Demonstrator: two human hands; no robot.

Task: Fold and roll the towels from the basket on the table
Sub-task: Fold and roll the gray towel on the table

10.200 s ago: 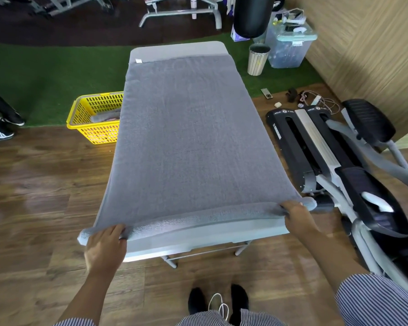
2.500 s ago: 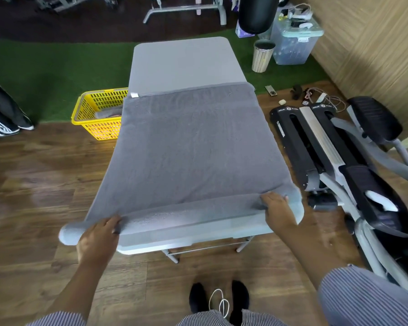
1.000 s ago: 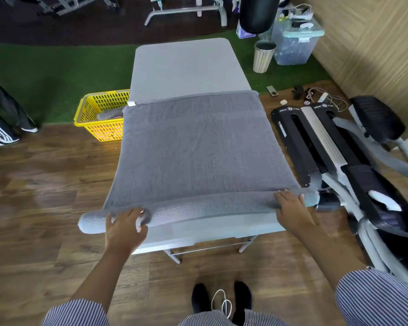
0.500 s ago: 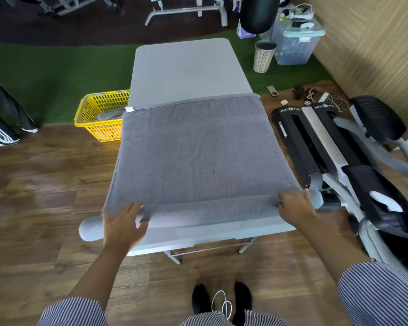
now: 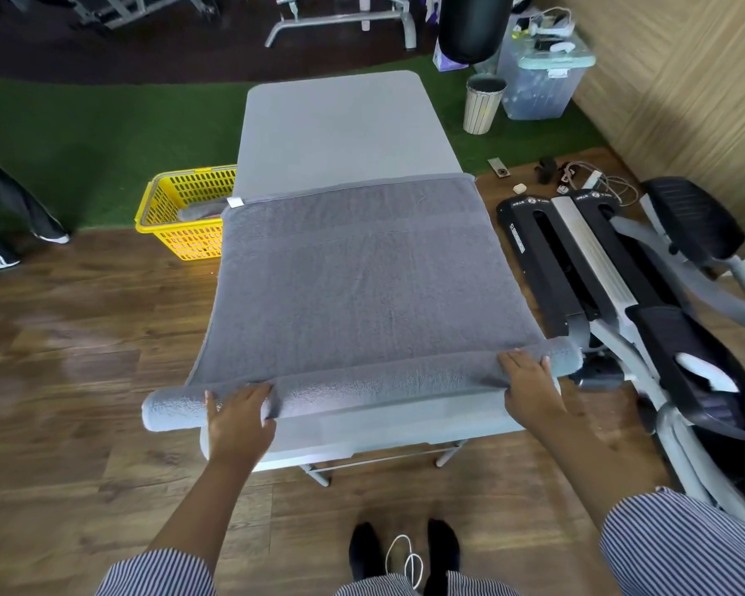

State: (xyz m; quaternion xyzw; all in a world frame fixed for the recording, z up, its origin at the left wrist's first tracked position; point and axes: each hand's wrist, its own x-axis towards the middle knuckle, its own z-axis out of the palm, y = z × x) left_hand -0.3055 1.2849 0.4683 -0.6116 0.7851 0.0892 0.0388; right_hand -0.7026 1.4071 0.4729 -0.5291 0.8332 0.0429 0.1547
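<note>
While towel [image 5: 362,286] overhangs table [image 5: 345,122] | left hand [image 5: 237,417], right hand [image 5: 530,380] flat atop roll

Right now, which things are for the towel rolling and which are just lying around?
For the job:
grey towel, half rolled
left hand and right hand, both pressing on the roll
grey table
yellow basket, another towel inside

Just lying about:
exercise machine
striped bin
clear storage box
black punching bag
cables on the floor
</note>
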